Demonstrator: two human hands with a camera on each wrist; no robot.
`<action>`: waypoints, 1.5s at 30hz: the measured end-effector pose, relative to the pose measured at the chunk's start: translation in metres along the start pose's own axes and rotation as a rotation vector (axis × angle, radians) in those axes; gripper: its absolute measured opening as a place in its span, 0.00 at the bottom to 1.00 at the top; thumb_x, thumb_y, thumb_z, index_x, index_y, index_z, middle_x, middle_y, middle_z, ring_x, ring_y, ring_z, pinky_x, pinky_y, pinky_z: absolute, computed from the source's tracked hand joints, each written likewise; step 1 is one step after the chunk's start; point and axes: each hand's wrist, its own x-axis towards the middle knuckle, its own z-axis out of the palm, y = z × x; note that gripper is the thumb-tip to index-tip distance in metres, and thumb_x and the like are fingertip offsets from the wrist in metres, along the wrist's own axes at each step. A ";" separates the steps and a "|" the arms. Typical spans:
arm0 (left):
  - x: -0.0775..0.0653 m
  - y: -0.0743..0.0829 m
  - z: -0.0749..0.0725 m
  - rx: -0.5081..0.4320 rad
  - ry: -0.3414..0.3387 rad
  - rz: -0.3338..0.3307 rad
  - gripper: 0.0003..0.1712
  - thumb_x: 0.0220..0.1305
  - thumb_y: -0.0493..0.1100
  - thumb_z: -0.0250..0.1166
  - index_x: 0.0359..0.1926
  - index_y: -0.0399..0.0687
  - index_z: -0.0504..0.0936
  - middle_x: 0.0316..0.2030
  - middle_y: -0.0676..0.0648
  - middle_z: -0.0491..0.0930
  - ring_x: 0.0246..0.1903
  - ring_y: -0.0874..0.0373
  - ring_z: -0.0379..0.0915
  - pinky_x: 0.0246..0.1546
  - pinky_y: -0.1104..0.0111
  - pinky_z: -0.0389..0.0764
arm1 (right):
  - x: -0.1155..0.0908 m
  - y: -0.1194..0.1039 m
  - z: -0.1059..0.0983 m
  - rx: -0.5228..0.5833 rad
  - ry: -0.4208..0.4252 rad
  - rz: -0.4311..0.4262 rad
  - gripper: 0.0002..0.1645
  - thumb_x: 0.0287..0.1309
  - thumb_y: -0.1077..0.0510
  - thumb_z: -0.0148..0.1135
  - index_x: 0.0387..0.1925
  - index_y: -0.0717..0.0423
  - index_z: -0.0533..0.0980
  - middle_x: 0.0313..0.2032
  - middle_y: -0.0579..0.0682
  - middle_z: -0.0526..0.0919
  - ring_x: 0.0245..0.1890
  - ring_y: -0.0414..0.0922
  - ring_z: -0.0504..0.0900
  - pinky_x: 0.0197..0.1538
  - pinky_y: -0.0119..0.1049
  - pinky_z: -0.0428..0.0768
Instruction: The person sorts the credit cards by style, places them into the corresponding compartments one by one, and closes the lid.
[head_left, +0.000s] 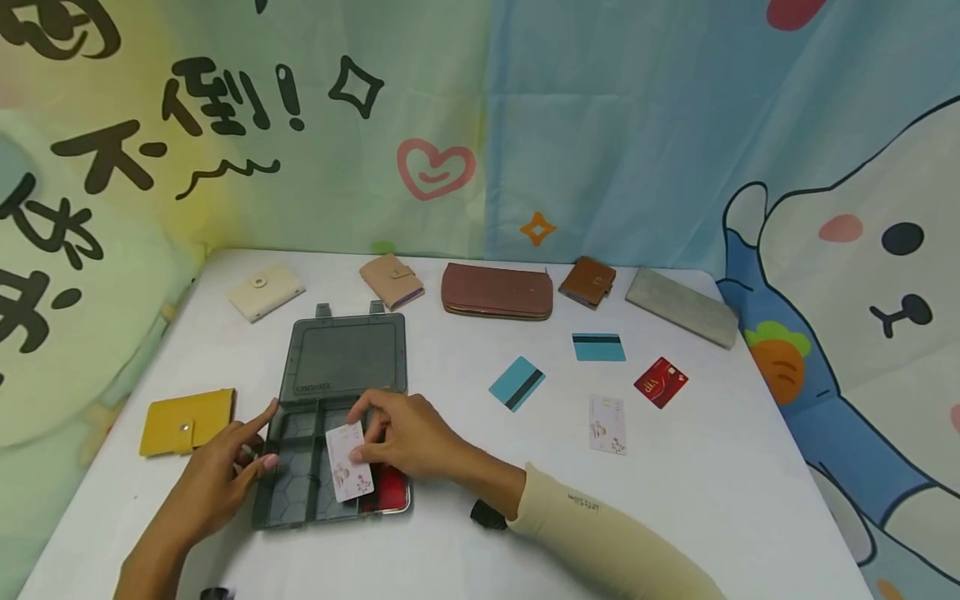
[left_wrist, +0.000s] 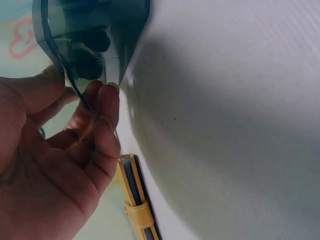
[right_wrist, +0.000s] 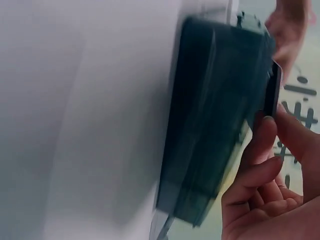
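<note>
A grey plastic compartment box [head_left: 297, 467] stands with its lid [head_left: 348, 354] folded back on the white table. My left hand [head_left: 213, 475] holds its left side; in the left wrist view the thumb and fingers [left_wrist: 107, 107] pinch the box edge. Over the middle compartments, my right hand [head_left: 408, 437] pinches a white card with a floral print [head_left: 345, 477] between thumb and fingers. Something red [head_left: 392, 492] lies in the box's right compartment, partly covered by the hand. Edge-on in the right wrist view, the card [right_wrist: 272, 90] looks dark beside the box wall [right_wrist: 210, 115].
Right of the box lie two blue cards [head_left: 517, 383] [head_left: 598, 347], a red card [head_left: 661, 382] and another white card [head_left: 607, 425]. A yellow wallet [head_left: 176, 423] is at left. Several wallets, including a long brown one [head_left: 497, 290], line the back. A black object [head_left: 487, 515] sits under the right forearm.
</note>
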 end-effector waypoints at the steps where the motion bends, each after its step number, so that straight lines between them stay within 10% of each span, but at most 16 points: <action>1: 0.000 0.000 0.000 0.001 -0.003 -0.004 0.42 0.62 0.37 0.70 0.75 0.47 0.63 0.38 0.46 0.78 0.27 0.71 0.68 0.27 0.71 0.73 | 0.001 -0.001 0.003 -0.037 -0.004 -0.003 0.22 0.56 0.51 0.73 0.51 0.44 0.76 0.25 0.31 0.82 0.18 0.31 0.75 0.31 0.25 0.74; 8: -0.001 0.000 0.000 -0.008 0.016 0.012 0.41 0.62 0.37 0.70 0.74 0.47 0.64 0.38 0.46 0.78 0.27 0.71 0.68 0.26 0.71 0.72 | 0.005 -0.005 0.013 -0.264 -0.046 -0.055 0.19 0.54 0.43 0.74 0.47 0.41 0.81 0.23 0.26 0.79 0.26 0.22 0.73 0.34 0.21 0.72; 19: -0.001 0.001 0.001 0.006 0.006 -0.002 0.42 0.62 0.38 0.69 0.75 0.49 0.63 0.38 0.46 0.78 0.28 0.70 0.68 0.27 0.71 0.72 | -0.021 0.015 -0.023 -0.146 -0.141 -0.147 0.21 0.53 0.45 0.75 0.48 0.45 0.80 0.25 0.32 0.79 0.19 0.32 0.74 0.26 0.24 0.73; 34: 0.000 0.002 -0.001 0.012 0.000 -0.007 0.41 0.63 0.38 0.69 0.75 0.48 0.63 0.38 0.45 0.78 0.28 0.71 0.68 0.27 0.71 0.72 | -0.091 0.055 -0.070 -0.394 -0.271 0.038 0.29 0.37 0.42 0.84 0.45 0.35 0.81 0.41 0.39 0.75 0.39 0.36 0.73 0.41 0.28 0.72; 45: 0.000 0.002 0.001 0.002 -0.001 -0.002 0.42 0.62 0.37 0.69 0.75 0.48 0.63 0.38 0.45 0.78 0.28 0.70 0.68 0.27 0.71 0.72 | -0.101 0.064 -0.068 -0.477 -0.255 0.011 0.29 0.33 0.50 0.86 0.38 0.38 0.77 0.42 0.36 0.69 0.38 0.31 0.70 0.40 0.27 0.73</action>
